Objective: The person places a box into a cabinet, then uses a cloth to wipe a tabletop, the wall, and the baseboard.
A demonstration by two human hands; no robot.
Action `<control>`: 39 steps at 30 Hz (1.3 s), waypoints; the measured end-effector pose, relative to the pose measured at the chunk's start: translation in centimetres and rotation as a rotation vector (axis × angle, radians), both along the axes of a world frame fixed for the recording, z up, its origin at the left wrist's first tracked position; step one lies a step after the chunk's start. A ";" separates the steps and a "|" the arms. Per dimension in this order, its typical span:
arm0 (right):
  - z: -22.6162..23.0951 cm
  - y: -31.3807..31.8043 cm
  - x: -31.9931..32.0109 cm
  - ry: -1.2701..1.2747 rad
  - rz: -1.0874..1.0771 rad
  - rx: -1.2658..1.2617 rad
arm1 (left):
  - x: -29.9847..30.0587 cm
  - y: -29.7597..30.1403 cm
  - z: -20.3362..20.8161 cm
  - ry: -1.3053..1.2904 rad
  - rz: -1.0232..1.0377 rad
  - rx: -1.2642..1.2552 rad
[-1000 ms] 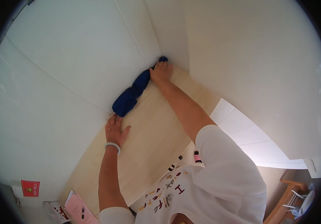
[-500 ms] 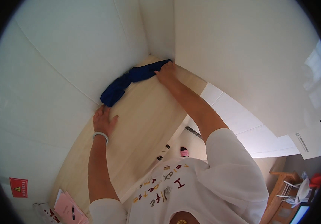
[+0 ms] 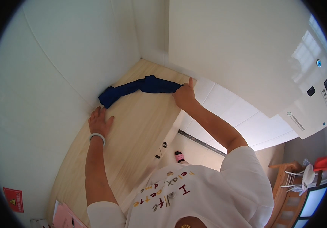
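Blue cloth: a narrow, rumpled length of dark blue fabric (image 3: 127,89) lies across the far part of the pale wood-grain tabletop (image 3: 140,121), its left end close against the white wall (image 3: 49,98) and its right end by the right edge.
Long axis: it runs left to right, bowed toward the far corner; from the broad left end it climbs away from me to a kink about midway, then slopes slightly nearer again toward the right.
Pointing: the narrower right end aims off the right edge; the left end faces the wall and slants toward me.
Right hand: my right hand (image 3: 185,95) is mostly closed, fingers pinching that narrower end (my own fingers hide its very tip), with one finger sticking out past it; the grip probably keeps the cloth drawn out lengthwise.
Left hand: my left hand (image 3: 99,122) is spread open, palm down, gripping nothing; its fingertips sit right at the left end, perhaps to steady it, though I cannot tell whether they press on it.
Wrist: a pale bangle (image 3: 97,139) circles my left one.
Near left: pink papers (image 3: 64,214) lie on the tabletop, a dark pen (image 3: 73,222) on them.
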State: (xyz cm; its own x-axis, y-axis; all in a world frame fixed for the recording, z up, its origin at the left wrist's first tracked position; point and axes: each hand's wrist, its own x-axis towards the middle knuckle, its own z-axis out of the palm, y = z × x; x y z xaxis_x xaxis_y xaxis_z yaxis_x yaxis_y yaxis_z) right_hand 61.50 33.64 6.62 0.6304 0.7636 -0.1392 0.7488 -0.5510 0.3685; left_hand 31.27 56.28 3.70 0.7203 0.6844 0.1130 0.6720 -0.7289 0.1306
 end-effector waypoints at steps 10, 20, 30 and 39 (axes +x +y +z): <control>-6.7 8.7 -3.8 -0.101 0.245 1.046 | 0.5 0.4 -1.3 -0.074 -0.058 0.120; -1.7 11.6 3.9 -0.024 0.495 0.841 | -0.2 0.4 -0.4 -0.033 0.006 0.058; -5.9 2.9 12.1 -0.298 0.462 0.461 | -0.4 0.0 0.5 0.057 0.077 0.009; -3.3 -20.2 11.1 -0.500 0.457 0.334 | 1.0 0.2 0.1 0.064 0.048 0.062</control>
